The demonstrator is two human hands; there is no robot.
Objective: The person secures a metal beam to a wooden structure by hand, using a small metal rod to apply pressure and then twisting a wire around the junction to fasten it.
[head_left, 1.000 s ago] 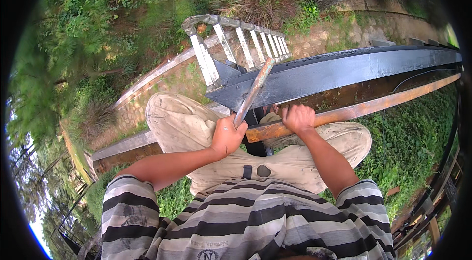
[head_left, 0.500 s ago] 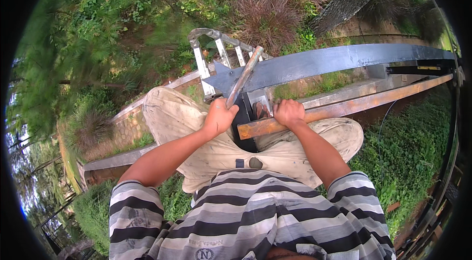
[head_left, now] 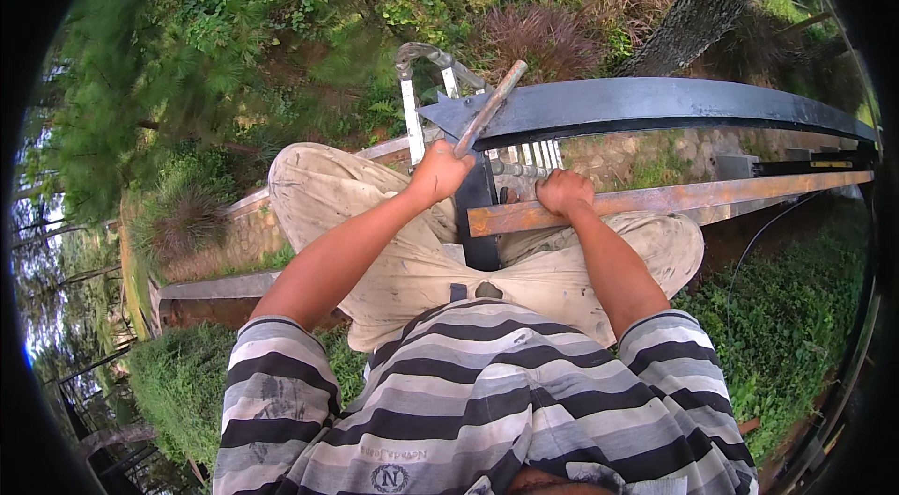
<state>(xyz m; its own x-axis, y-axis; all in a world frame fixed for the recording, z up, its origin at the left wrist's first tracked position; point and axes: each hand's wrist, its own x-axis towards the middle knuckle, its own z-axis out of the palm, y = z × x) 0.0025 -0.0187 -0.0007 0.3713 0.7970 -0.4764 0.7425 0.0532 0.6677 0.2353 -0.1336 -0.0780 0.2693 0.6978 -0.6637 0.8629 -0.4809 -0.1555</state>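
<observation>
My left hand (head_left: pixel 440 175) is wrapped round a worn, brownish rod (head_left: pixel 493 104), which slants up and away to the right. The rod crosses the pointed end of a long, dark-painted steel beam (head_left: pixel 655 103); whether it touches the beam I cannot tell. My right hand (head_left: pixel 566 192) is closed over the top of a rusty rectangular steel tube (head_left: pixel 712 195), close to its near-left end. That tube runs off to the right, above my right thigh. Between my legs lies a black steel member (head_left: pixel 479 223), partly covered by the tube's end.
Beyond my left hand stands a metal ladder (head_left: pixel 412 120) with a curved grey pipe at its top. A tree trunk (head_left: pixel 702 13) rises at far right. Stone paving (head_left: pixel 637 158) and green plants (head_left: pixel 796 289) lie below. A thin cable (head_left: pixel 740 270) hangs at right.
Both hands, the rod and the rusty tube's end sit slightly higher and further right in the picture, as the view has shifted. Ladder rungs now show between the beam and the tube. Both grips are kept.
</observation>
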